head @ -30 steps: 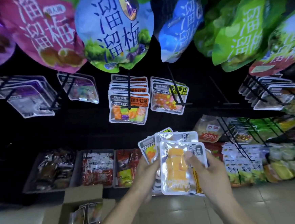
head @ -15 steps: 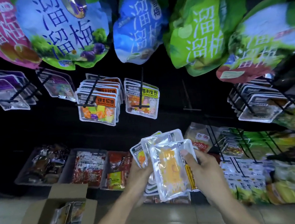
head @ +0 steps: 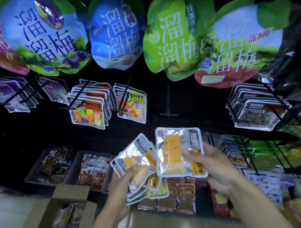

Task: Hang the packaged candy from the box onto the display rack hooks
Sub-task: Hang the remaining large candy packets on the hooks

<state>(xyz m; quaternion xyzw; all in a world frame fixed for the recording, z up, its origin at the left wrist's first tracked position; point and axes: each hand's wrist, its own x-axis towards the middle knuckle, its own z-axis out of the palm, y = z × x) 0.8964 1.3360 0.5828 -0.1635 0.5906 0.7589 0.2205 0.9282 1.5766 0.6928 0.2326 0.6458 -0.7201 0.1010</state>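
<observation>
My right hand [head: 215, 164] pinches one clear candy packet [head: 174, 151] with yellow pieces, held flat and apart from the others. My left hand [head: 131, 176] grips a fanned stack of the same packets [head: 141, 161]. Above them a bare black rack hook [head: 168, 105] sticks out, between a hook of jelly-bean packets [head: 132, 106] and the dark packets on the right [head: 257, 109]. On the floor at lower left stands the open cardboard box [head: 46, 215] with more packets [head: 69, 217] inside.
Large plum bags [head: 172, 34] hang across the top, close overhead. Soft-candy packets [head: 88, 111] and purple packets [head: 13, 95] fill hooks to the left. Trays of snacks [head: 94, 168] sit low on the rack; more hooks [head: 246, 151] jut out at the right.
The right hand has pulled the top packet off the stack and lifted it right and up. The view has shifted to the right along the rack.
</observation>
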